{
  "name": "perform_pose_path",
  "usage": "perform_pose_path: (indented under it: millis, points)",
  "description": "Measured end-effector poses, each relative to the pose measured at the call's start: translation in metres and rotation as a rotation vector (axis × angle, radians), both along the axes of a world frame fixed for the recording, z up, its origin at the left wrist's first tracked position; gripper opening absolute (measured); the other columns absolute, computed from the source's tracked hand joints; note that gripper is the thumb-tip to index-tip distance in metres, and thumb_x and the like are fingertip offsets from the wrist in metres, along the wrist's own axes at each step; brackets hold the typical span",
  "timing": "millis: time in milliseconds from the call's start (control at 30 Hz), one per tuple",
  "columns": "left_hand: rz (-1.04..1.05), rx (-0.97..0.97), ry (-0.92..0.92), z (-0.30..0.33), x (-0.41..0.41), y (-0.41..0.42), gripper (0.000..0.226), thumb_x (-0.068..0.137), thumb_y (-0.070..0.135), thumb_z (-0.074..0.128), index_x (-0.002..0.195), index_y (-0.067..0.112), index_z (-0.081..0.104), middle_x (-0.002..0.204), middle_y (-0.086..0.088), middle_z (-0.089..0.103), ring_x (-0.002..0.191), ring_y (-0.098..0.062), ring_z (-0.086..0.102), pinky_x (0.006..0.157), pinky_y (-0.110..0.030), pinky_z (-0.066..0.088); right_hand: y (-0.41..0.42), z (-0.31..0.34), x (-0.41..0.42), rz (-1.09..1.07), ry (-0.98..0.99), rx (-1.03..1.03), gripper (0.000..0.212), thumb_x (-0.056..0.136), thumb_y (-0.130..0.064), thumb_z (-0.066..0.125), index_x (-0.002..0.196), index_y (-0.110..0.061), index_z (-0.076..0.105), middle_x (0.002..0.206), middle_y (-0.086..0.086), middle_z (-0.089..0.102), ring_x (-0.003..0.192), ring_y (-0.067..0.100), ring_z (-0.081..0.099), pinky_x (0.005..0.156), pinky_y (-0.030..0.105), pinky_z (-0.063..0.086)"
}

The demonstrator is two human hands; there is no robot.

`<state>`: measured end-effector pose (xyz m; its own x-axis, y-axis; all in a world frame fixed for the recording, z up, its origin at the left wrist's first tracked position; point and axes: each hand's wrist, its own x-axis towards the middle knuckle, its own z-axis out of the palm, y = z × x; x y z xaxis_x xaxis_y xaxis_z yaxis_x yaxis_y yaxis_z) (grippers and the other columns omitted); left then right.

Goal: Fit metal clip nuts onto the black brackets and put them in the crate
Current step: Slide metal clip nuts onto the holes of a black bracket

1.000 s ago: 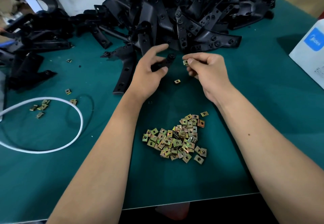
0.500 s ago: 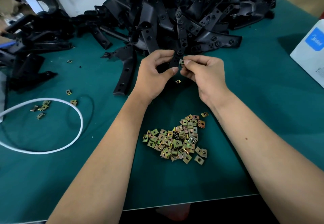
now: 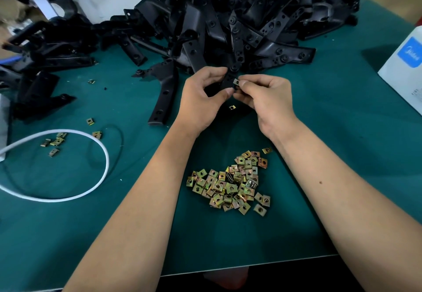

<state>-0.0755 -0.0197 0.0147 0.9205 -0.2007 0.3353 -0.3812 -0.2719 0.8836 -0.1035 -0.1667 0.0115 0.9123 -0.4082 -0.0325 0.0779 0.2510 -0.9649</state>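
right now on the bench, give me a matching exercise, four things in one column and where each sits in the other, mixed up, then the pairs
Things:
1. clip nut pile
2. white cable
3. bracket heap
4. white box

Places:
A. far side of the green mat, beyond both hands
B. right edge of the view
C. near side of the mat, between the forearms
D. left part of the mat, curved in a loop

Pairs: 1-C, 2-D, 3-A, 4-B
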Motion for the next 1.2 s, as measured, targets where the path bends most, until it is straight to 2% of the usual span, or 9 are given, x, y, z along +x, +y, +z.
perform_pose_path:
  millis: [200, 367, 600, 800, 1033, 1200]
  points:
    - [0.011, 0.039, -0.016, 0.0012, 0.0004, 0.0026, 0.040, 0.085, 0.002, 0.080, 0.123, 0.009, 0.070, 0.117, 0.007, 0.070, 0.112, 0.002, 0.062, 0.100, -0.009, 0.044, -0.0007, 0.0016, -0.0023, 0.047, -0.015, 0.027, 0.008, 0.089, 0.006, 0.073, 0.087, -0.001, 0.077, 0.079, 0.010, 0.076, 0.072, 0.020, 0.074, 0.072, 0.027, 0.060]
    - [0.004, 0.017, -0.012, 0.0010, 0.0004, 0.0041, 0.040, 0.084, 0.002, 0.080, 0.123, 0.008, 0.071, 0.114, 0.007, 0.070, 0.101, 0.019, 0.060, 0.091, -0.002, 0.041, 0.0006, 0.0017, -0.0017, 0.012, 0.004, 0.027, 0.011, 0.087, 0.011, 0.072, 0.084, 0.001, 0.073, 0.075, 0.007, 0.074, 0.069, 0.018, 0.074, 0.070, 0.027, 0.060]
    - [0.004, -0.001, -0.020, 0.0025, -0.0021, 0.0003, 0.041, 0.085, 0.004, 0.080, 0.125, 0.008, 0.070, 0.117, 0.008, 0.069, 0.101, 0.022, 0.059, 0.090, 0.000, 0.041, -0.0016, 0.0021, -0.0034, -0.009, -0.037, 0.101, 0.016, 0.085, 0.013, 0.072, 0.083, -0.002, 0.071, 0.071, 0.005, 0.073, 0.065, 0.017, 0.072, 0.068, 0.026, 0.059]
    - [0.007, 0.005, -0.034, 0.0039, -0.0029, 0.0010, 0.043, 0.084, 0.003, 0.081, 0.125, 0.007, 0.071, 0.125, -0.001, 0.071, 0.116, 0.000, 0.063, 0.102, -0.011, 0.045, -0.0023, 0.0028, -0.0042, -0.004, -0.027, 0.061, 0.019, 0.084, 0.014, 0.071, 0.083, -0.005, 0.068, 0.072, 0.007, 0.071, 0.060, 0.017, 0.068, 0.065, 0.027, 0.058]
    - [-0.005, -0.009, -0.039, 0.0034, -0.0028, -0.0012, 0.044, 0.084, 0.002, 0.081, 0.127, 0.005, 0.070, 0.126, -0.005, 0.071, 0.117, 0.001, 0.062, 0.103, -0.011, 0.045, -0.0023, 0.0036, -0.0057, 0.004, -0.036, 0.051, 0.020, 0.086, 0.014, 0.069, 0.083, -0.005, 0.067, 0.073, 0.009, 0.069, 0.059, 0.018, 0.066, 0.064, 0.027, 0.057]
    - [0.002, 0.006, -0.023, 0.0014, -0.0024, -0.0035, 0.045, 0.082, 0.003, 0.084, 0.125, 0.008, 0.072, 0.124, -0.002, 0.072, 0.120, -0.005, 0.065, 0.109, -0.023, 0.048, -0.0007, 0.0048, -0.0070, 0.001, -0.042, 0.011, 0.020, 0.086, 0.013, 0.070, 0.083, -0.006, 0.066, 0.077, 0.011, 0.068, 0.059, 0.018, 0.064, 0.063, 0.026, 0.056]
